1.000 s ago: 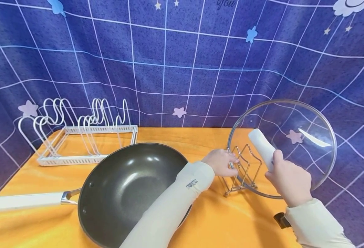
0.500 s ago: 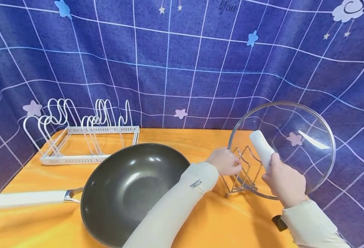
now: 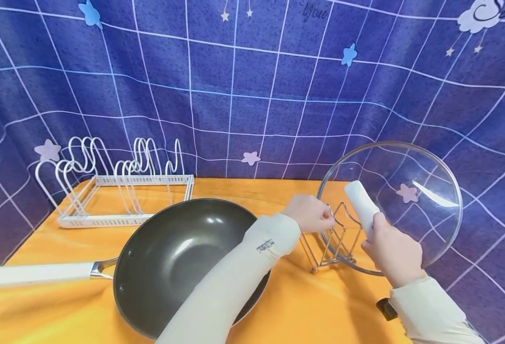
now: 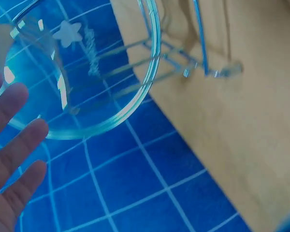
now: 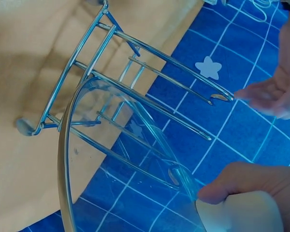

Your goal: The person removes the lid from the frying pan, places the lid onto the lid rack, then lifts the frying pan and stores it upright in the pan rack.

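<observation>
1. Left hand (image 3: 309,213) has risen slightly and drawn back from the wire rack (image 3: 340,244) since half a second ago; the right hand (image 3: 396,253) and glass lid (image 3: 390,191) have hardly shifted.
2. Left hand: fingers loosely bent and spread apart, holding nothing. Its fingertips lie at the tip of one rack wire; whether they touch it, I cannot tell.
3. Right hand: closed around the lid's white handle (image 3: 359,200), thumb along it.
4. One glass lid, metal-rimmed and see-through, stands steeply on edge at the right. Its lower left edge overlaps the wire rack; whether the rack bears its weight is unclear.
5. One wire rack, silver, stands on the bench (image 3: 297,301), which has an orange surface.
6. One dark, round pan (image 3: 179,258) lies left of the wire rack, under the left sleeve (image 3: 231,282) as seen from the head. Its single white pan handle (image 3: 41,274) points left.
7. One white rack (image 3: 106,221) with upright loops sits behind the pan.
8. Behind everything hangs one blue gridded curtain (image 3: 218,119), showing three pinkish stars and two blue ones.
</observation>
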`<state>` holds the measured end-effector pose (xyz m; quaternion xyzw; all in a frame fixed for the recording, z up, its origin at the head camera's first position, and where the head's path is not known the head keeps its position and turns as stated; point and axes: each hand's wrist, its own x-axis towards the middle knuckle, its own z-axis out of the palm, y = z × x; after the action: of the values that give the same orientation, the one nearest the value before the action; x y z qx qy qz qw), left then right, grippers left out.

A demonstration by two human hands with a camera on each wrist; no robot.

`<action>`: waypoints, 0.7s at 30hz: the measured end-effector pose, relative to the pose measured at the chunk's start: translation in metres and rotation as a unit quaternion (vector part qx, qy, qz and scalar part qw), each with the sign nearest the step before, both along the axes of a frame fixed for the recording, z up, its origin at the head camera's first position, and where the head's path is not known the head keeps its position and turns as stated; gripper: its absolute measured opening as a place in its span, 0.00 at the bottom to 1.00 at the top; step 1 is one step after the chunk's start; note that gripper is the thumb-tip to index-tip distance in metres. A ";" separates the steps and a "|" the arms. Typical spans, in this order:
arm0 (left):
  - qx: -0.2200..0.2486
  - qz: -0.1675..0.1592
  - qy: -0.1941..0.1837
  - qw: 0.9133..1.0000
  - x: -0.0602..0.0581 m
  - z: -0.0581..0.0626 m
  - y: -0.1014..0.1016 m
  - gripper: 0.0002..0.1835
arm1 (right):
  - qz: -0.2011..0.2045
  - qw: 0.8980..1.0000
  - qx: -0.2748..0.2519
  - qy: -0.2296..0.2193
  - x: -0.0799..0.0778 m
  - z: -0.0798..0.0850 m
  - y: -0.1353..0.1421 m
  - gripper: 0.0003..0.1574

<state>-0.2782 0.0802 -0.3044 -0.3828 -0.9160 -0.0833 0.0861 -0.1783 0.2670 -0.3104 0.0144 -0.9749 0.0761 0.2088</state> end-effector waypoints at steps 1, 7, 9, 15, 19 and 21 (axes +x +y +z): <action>-0.003 0.000 -0.005 1.000 0.000 0.003 -0.003 0.15 | -0.001 1.000 -0.003 -0.011 0.001 0.001 0.001 0.25; -0.007 -0.006 0.008 1.000 0.000 0.019 -0.025 0.16 | -0.011 0.997 -0.002 -0.079 0.005 0.004 0.006 0.23; -0.013 -0.007 0.016 1.000 0.002 0.023 -0.033 0.15 | -0.013 0.996 0.004 -0.092 0.006 0.005 0.007 0.24; -0.036 -0.022 0.066 0.997 0.009 0.032 -0.053 0.13 | -0.001 0.995 0.019 -0.100 0.012 0.004 0.009 0.23; -0.075 -0.024 0.070 0.994 0.014 0.033 -0.065 0.15 | 0.025 0.996 0.068 -0.045 0.016 0.000 0.008 0.24; -0.095 -0.028 0.077 0.992 0.017 0.033 -0.070 0.17 | 0.035 0.995 0.091 -0.004 0.019 -0.002 0.007 0.25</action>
<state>-0.2610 0.0100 -0.2714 -0.4198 -0.8995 0.0316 0.1169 -0.1595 0.2738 -0.3125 0.0673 -0.9775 -0.0051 0.1998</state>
